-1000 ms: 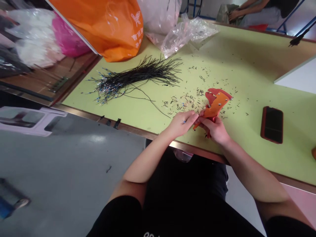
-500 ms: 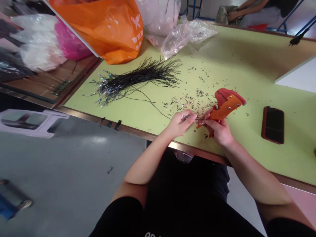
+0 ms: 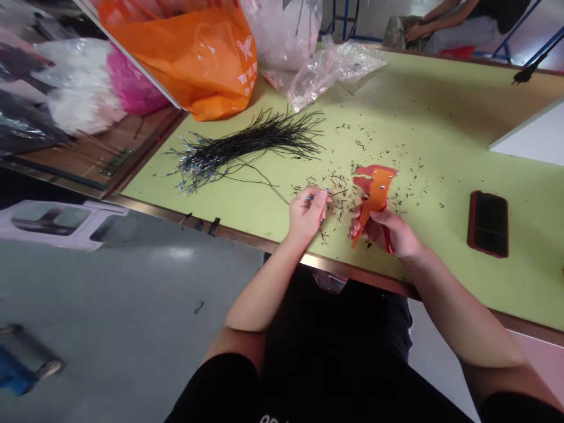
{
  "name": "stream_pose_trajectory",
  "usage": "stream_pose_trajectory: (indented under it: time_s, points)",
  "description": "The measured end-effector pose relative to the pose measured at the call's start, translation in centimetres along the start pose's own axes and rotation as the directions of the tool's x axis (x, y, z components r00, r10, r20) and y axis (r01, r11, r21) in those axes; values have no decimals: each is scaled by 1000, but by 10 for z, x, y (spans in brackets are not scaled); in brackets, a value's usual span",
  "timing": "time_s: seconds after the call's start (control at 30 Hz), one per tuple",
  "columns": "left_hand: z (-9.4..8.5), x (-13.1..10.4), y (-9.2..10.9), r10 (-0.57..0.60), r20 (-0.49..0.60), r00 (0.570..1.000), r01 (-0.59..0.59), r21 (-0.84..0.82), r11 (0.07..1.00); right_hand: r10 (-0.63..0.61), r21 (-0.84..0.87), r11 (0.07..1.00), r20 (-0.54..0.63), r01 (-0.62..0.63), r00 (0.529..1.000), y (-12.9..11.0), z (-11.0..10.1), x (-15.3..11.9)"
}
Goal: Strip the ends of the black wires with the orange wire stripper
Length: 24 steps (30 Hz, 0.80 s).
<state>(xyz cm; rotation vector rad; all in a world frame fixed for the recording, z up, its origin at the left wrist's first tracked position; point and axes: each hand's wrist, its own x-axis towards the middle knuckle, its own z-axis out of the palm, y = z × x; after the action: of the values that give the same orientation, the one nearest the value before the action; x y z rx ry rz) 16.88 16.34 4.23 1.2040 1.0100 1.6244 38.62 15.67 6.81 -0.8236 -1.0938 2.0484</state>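
Observation:
My left hand [image 3: 307, 212] is closed in a pinch on a thin black wire [image 3: 338, 192], whose free end points right toward the tool. A bit of blue shows on the wire at the fingers. In my right hand [image 3: 390, 229] is a red and orange wire stripper [image 3: 378, 187], its handles in my grip and its jaws up and to the left, apart from the wire. A bundle of black wires [image 3: 251, 141] with blue and silvery ends lies at the back left. Short black clippings [image 3: 339, 205] are scattered under and around both hands.
A phone [image 3: 487, 223] lies at the right. An orange bag [image 3: 211, 64] and clear plastic bags [image 3: 326, 70] stand behind the wire bundle. The table's front edge [image 3: 247, 235] runs close below my wrists. Another person's hands [image 3: 414, 30] show beyond the table.
The stripper has turned more upright and moved left, its jaws now pointing left. My hands have drawn apart, the left one shifting left with the wire.

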Motion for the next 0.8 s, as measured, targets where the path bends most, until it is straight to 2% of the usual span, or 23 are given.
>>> stream_pose_trajectory:
  time_s: [0.1, 0.27, 0.53, 0.8]
  points:
    - [0, 2, 1, -8, -3, 1000, 8, -4, 1000, 133, -40, 991, 142, -128, 981, 2, -6, -1]
    - [1, 3, 0, -45, 46, 998, 44, 26, 999, 165, -71, 986, 263, -151, 951, 6, -5, -2]
    - [0, 3, -1, -57, 68, 996, 56, 22, 998, 132, -51, 991, 188, -125, 973, 1, 4, -5]
    - [0, 4, 0, -88, 62, 994, 89, -18, 996, 126, -68, 991, 164, -116, 978, 4, 5, -6]
